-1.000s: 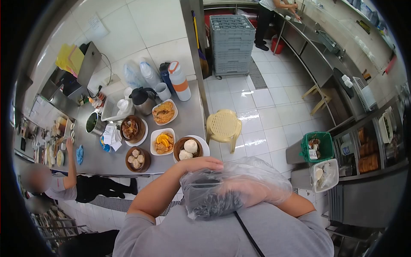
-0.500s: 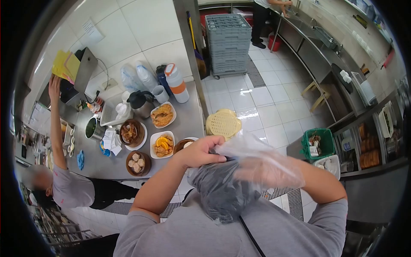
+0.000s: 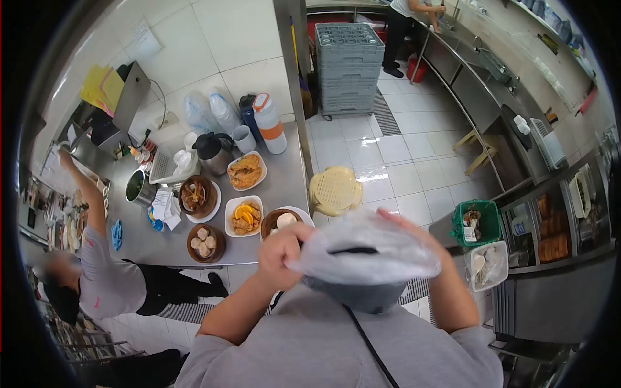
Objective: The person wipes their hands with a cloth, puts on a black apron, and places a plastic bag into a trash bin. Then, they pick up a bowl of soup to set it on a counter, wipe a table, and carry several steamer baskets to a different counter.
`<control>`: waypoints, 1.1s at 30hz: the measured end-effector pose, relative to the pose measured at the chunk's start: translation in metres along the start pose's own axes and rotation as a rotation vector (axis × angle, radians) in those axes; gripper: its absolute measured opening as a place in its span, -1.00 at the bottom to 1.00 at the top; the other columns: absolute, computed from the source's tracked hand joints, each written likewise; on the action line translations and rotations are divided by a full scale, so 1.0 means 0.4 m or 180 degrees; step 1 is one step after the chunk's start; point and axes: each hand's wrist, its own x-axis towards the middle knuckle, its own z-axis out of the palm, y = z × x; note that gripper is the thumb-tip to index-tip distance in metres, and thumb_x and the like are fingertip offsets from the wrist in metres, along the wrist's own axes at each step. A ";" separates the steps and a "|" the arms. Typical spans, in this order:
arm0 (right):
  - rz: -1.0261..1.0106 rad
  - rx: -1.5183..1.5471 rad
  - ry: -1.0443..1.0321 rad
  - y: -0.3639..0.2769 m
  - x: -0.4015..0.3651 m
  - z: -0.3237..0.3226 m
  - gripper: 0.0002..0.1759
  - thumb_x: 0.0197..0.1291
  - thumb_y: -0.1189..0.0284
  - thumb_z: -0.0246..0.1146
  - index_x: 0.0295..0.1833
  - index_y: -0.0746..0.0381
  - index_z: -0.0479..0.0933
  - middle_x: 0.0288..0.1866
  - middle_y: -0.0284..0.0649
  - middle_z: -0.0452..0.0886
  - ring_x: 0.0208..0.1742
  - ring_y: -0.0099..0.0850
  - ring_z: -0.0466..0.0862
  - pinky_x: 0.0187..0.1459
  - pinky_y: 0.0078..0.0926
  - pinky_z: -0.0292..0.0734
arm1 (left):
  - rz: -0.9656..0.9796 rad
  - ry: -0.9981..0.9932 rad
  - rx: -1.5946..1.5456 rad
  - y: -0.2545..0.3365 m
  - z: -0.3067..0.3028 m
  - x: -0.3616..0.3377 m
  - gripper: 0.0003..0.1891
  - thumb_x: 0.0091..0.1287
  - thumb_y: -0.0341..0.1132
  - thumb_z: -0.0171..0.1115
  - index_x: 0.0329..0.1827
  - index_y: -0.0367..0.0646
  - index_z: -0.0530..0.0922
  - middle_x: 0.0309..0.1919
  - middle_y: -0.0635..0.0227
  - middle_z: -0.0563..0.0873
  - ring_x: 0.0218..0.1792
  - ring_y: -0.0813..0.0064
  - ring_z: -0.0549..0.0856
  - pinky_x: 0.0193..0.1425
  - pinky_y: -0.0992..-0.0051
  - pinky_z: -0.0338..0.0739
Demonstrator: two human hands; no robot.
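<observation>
A thin, clear plastic bag [image 3: 381,262] is held up in front of the wearer's grey shirt [image 3: 310,343], just off the near edge of the counter [image 3: 139,242]. It looks wrinkled and cloudy white, a bit blurred, with a narrow dark gap across its front and a smooth dark-grey bulge [image 3: 362,297] right below. The left hand's [image 3: 280,255] fingers are curled tight, pinching the bag's side edge. The right hand [image 3: 420,234] is against its far side, partly hidden by the film; I can't tell whether those fingers grip.
</observation>
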 end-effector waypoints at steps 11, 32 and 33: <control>-0.1454 -0.2227 -0.1256 0.031 -0.104 0.212 -0.55 0.20 0.44 0.44 0.22 0.29 0.65 0.28 0.00 0.68 0.37 -0.03 0.63 0.46 -0.02 0.42 | -0.1351 -0.0511 -0.0567 0.141 0.009 -0.084 -0.37 0.07 -0.34 0.71 0.17 -0.21 0.53 -0.02 0.30 0.77 0.10 0.45 0.72 0.18 0.38 0.59; -0.0486 -0.0319 0.0184 0.028 -0.085 0.223 -0.40 0.52 0.05 0.15 0.19 0.44 0.63 0.37 0.10 0.58 0.36 -0.20 0.60 0.30 -0.21 0.55 | -0.2450 -0.1093 -0.0543 0.045 -0.007 -0.101 -0.52 0.47 -0.29 0.29 0.40 -0.30 0.53 0.17 0.27 0.70 0.18 0.52 0.63 0.34 0.46 0.48; -0.0895 -0.0490 0.0428 0.023 -0.068 0.226 -0.40 0.47 0.07 0.21 0.16 0.46 0.64 0.36 0.16 0.57 0.35 -0.12 0.61 0.31 -0.14 0.56 | -0.2481 -0.0905 -0.0518 0.046 -0.004 -0.089 -0.55 0.47 -0.32 0.25 0.38 -0.30 0.54 0.12 0.29 0.72 0.13 0.54 0.64 0.30 0.47 0.49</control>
